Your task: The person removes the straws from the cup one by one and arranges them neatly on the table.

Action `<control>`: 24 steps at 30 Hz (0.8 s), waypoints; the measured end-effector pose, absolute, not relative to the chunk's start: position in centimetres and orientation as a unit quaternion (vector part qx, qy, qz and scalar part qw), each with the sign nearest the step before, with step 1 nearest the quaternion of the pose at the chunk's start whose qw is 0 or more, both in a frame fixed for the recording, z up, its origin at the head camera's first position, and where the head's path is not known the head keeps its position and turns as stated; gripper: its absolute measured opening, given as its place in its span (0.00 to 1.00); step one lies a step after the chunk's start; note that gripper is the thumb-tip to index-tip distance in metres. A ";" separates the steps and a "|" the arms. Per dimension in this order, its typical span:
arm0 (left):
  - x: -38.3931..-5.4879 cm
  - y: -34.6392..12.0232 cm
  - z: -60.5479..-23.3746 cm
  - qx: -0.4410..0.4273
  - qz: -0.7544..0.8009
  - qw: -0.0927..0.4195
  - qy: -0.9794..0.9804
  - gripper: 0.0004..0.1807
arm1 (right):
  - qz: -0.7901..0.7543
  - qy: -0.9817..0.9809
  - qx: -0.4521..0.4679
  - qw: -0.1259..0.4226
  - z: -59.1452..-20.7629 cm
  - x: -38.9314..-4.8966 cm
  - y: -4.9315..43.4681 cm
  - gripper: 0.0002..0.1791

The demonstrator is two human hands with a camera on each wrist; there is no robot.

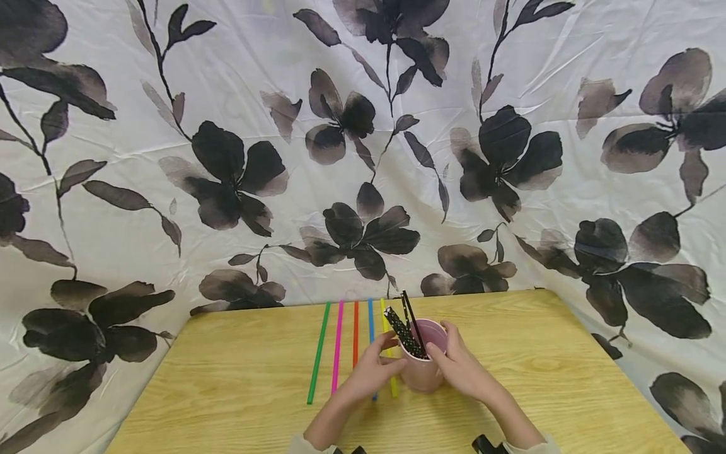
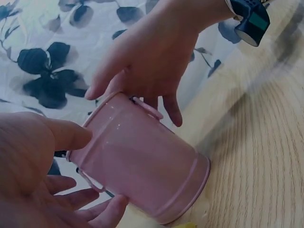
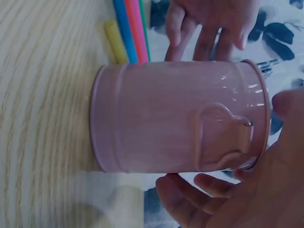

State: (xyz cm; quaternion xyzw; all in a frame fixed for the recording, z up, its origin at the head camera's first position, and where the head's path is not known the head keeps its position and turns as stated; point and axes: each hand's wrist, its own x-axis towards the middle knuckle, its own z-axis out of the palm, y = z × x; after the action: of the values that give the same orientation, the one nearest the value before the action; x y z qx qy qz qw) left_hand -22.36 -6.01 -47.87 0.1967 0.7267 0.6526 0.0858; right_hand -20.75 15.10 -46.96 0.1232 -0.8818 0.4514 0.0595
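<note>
A pink bucket (image 1: 422, 375) with small side handles stands upright on the wooden table, both hands around it. My left hand (image 1: 371, 372) holds its left side, the thumb (image 2: 71, 135) against the wall near the rim and the other fingers spread by a handle. On the right side, my right hand (image 1: 462, 362) grips near the rim, thumb over the edge and fingers along the outside. Out of the bucket lean slim dark sticks (image 1: 412, 321) and a black speckled strip (image 1: 401, 329); their lower ends are hidden inside.
To the left of the bucket, several thin straw-like sticks lie roughly parallel: green (image 1: 319, 353), pink (image 1: 337, 353), red (image 1: 355, 334), blue (image 1: 371, 318) and yellow (image 1: 394, 386). My left forearm and hand cover parts of some. A floral cloth (image 1: 363, 170) hangs behind the table (image 1: 227, 372).
</note>
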 end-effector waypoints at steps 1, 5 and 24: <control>-22.4 -6.0 -47.9 0.198 0.655 0.086 0.724 0.37 | 0.451 -0.882 0.125 0.058 -46.9 -20.7 15.1 0.34; -22.3 -5.5 -48.1 0.202 0.668 0.094 0.710 0.36 | 0.448 -0.885 0.110 0.067 -46.8 -20.6 15.2 0.30; -22.2 -4.2 -49.2 0.179 0.678 0.063 0.710 0.33 | 0.488 -0.866 0.049 0.100 -46.6 -21.5 15.1 0.32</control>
State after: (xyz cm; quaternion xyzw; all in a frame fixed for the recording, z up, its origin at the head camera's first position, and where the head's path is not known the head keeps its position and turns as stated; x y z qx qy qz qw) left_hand -22.17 -4.21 -49.24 0.1785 0.7104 0.6778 0.0627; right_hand -21.49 15.07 -46.59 0.0486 -0.8658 0.4879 0.0997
